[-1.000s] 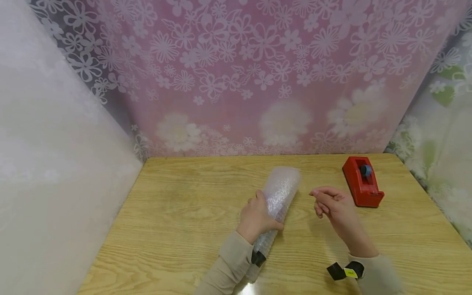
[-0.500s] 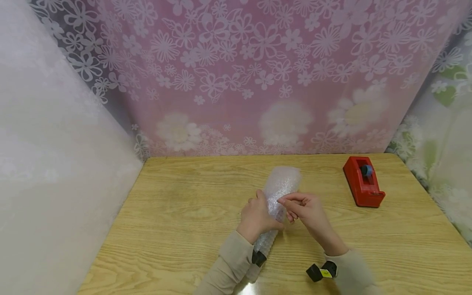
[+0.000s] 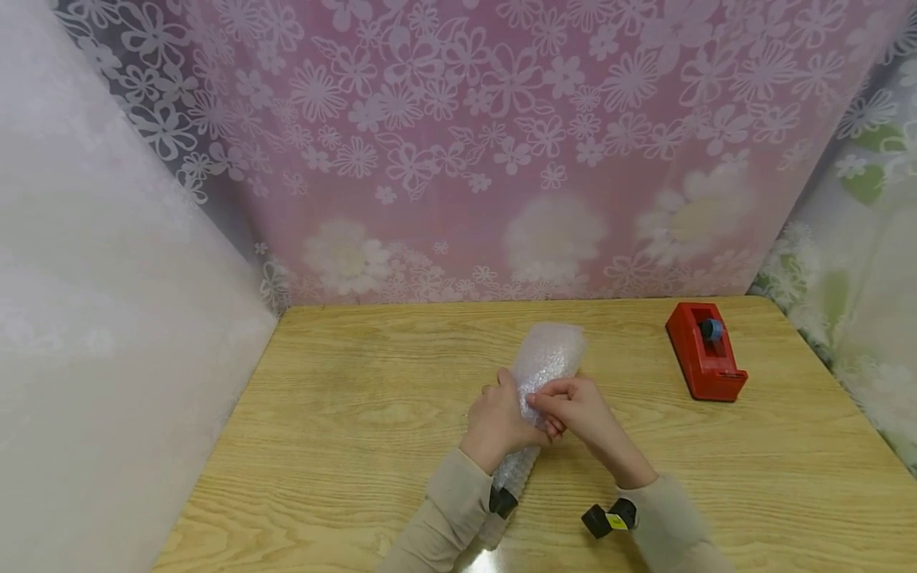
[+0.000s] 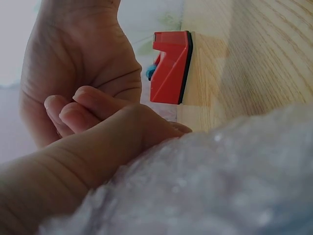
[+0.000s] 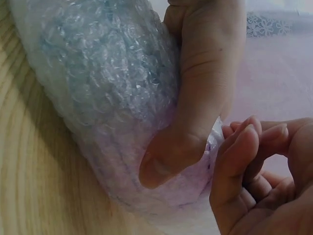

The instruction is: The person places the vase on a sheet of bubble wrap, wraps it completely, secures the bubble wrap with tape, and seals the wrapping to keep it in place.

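Note:
A long bundle in bubble wrap (image 3: 555, 346) lies slantwise on the table, with a bluish and purple tint showing through in the right wrist view. My left hand (image 3: 497, 422) grips it around the middle, thumb on the near side and fingers on the far side. Thumb and index finger of my right hand (image 3: 583, 418) pinch together against the wrap, just above the left thumb. Beside those fingertips, the right wrist view shows a small glossy clear strip (image 5: 216, 134) that looks like tape, mostly hidden.
A red tape dispenser (image 3: 705, 354) with a small blue roll stands at the right rear of the wooden table (image 3: 344, 430). Floral pink fabric (image 3: 458, 159) hangs behind the table, with pale sheets at both sides. Each wrist wears a black camera.
My right hand has moved left from beside the dispenser onto the bubble wrap, then slightly further down along it. The left hand and the bundle have stayed in place.

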Available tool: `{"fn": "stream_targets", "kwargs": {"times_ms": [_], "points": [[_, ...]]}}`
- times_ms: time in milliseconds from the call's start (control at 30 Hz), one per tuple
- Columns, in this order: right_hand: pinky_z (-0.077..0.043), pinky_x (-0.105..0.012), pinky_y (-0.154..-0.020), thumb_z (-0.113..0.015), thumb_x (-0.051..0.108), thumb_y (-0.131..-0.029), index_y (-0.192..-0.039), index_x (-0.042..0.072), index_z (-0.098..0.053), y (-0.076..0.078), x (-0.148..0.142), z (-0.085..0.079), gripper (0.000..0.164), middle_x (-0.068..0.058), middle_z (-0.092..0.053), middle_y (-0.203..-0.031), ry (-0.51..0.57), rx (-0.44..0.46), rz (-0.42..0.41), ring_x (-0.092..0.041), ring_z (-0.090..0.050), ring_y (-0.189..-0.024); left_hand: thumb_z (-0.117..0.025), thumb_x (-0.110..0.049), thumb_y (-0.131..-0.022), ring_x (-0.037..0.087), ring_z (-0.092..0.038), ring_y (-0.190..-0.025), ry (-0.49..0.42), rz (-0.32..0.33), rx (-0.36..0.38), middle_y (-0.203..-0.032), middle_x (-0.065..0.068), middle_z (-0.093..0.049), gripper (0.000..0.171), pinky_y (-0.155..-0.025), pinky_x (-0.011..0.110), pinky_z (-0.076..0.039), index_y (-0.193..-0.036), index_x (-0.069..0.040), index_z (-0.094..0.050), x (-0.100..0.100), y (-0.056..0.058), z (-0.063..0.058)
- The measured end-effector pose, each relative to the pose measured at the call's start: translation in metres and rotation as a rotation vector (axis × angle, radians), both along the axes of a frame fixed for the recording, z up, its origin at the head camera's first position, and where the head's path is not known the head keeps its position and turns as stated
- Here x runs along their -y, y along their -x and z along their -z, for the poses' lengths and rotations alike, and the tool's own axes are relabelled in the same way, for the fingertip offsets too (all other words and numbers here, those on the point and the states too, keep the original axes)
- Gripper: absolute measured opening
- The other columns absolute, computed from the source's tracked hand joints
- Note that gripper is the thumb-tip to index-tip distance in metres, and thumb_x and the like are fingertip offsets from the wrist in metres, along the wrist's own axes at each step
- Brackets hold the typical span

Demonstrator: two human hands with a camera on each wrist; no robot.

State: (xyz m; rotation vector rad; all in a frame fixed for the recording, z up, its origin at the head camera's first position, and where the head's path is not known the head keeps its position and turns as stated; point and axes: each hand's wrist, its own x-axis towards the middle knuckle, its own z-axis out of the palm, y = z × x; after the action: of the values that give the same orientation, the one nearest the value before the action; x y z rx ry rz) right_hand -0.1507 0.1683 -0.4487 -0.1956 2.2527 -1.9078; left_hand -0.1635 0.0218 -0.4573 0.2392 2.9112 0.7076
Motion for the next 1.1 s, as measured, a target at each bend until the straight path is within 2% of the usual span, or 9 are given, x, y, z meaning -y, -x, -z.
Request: {"fn": "stream_targets", "kwargs": {"times_ms": [233, 400, 600, 900, 1100], "points": [[-0.045, -0.027, -0.043, -0.069, 0.009, -0.091, -0.073, -0.008, -0.063, 0.002, 0.003, -0.003, 0.025, -0.001, -0.045, -0.047, -0.036, 0.071, 0.047, -0.012, -0.047, -0.042, -0.091, -0.055, -0.054, 0.026, -0.060, -0.073, -0.002, 0.006, -0.010, -0.088, 0.014, -0.059, 0.092, -0.057, 0.038, -0.049, -0.116, -0.005, -0.046, 0.000, -0.001, 0.000], [-0.044, -0.029, -0.042, -0.069, 0.010, -0.088, -0.067, -0.004, -0.060, 0.005, 0.004, -0.007, 0.028, -0.001, -0.044, -0.046, -0.098, 0.067, 0.048, -0.013, -0.047, -0.041, -0.091, -0.059, -0.052, 0.026, -0.059, -0.073, -0.034, 0.003, -0.031, -0.086, 0.013, -0.057, 0.093, -0.055, 0.037, -0.047, -0.113, -0.006, -0.045, 0.002, -0.001, -0.001], [-0.038, -0.030, -0.040, -0.070, 0.014, -0.087, -0.059, 0.002, -0.056, 0.010, 0.005, -0.011, 0.034, 0.002, -0.044, -0.043, -0.215, 0.051, 0.040, -0.011, -0.041, -0.038, -0.090, -0.059, -0.054, 0.025, -0.058, -0.072, -0.067, 0.012, -0.037, -0.085, 0.012, -0.057, 0.090, -0.055, 0.036, -0.047, -0.111, -0.006, -0.045, 0.004, -0.003, -0.001], [-0.032, -0.025, -0.040, -0.070, 0.024, -0.090, -0.050, 0.013, -0.044, 0.013, 0.001, -0.017, 0.049, 0.005, -0.039, -0.040, -0.378, 0.012, -0.037, -0.008, -0.034, -0.036, -0.092, -0.054, -0.055, 0.023, -0.057, -0.071, -0.048, 0.004, -0.006, -0.085, 0.010, -0.055, 0.090, -0.056, 0.037, -0.046, -0.114, -0.007, -0.044, 0.002, -0.003, -0.002], [-0.030, -0.025, -0.040, -0.069, 0.032, -0.093, -0.048, 0.015, -0.043, 0.014, -0.001, -0.020, 0.054, 0.006, -0.035, -0.039, -0.461, -0.039, -0.081, -0.008, -0.032, -0.035, -0.093, -0.052, -0.056, 0.023, -0.055, -0.070, -0.040, 0.007, 0.011, -0.084, 0.009, -0.054, 0.087, -0.055, 0.036, -0.046, -0.113, -0.007, -0.044, 0.002, -0.003, -0.003]]}}
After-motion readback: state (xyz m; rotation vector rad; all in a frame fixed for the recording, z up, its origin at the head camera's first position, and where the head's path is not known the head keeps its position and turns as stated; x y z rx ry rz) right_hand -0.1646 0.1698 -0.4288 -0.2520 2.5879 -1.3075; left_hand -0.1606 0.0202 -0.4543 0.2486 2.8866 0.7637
